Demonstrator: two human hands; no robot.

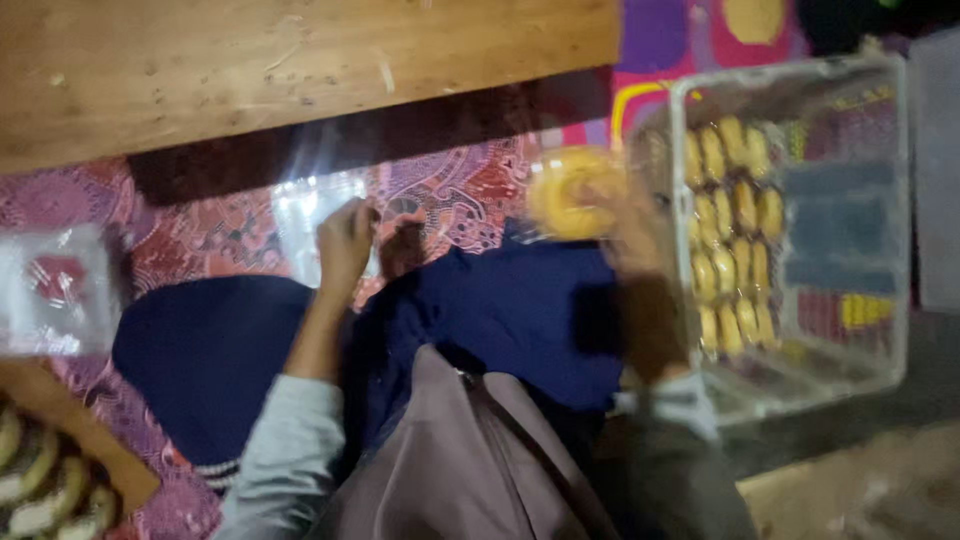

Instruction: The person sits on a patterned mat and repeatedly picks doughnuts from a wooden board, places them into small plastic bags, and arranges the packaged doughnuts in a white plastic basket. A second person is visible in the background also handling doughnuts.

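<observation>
right hand [625,225] fingers closed round a blurred round yellow pastry [572,192], just left of the clear plastic bin [895,230] of yellow pastries | left hand [345,245] fingers curled on a clear plastic sheet [310,205], grip unclear | patterned pink floor cloth [450,190] | wooden table [280,60] far

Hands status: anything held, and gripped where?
Right hand holds a round yellow pastry by its right edge, beside the clear plastic bin. Left hand grips the edge of a clear plastic container; blur hides the exact hold.
</observation>
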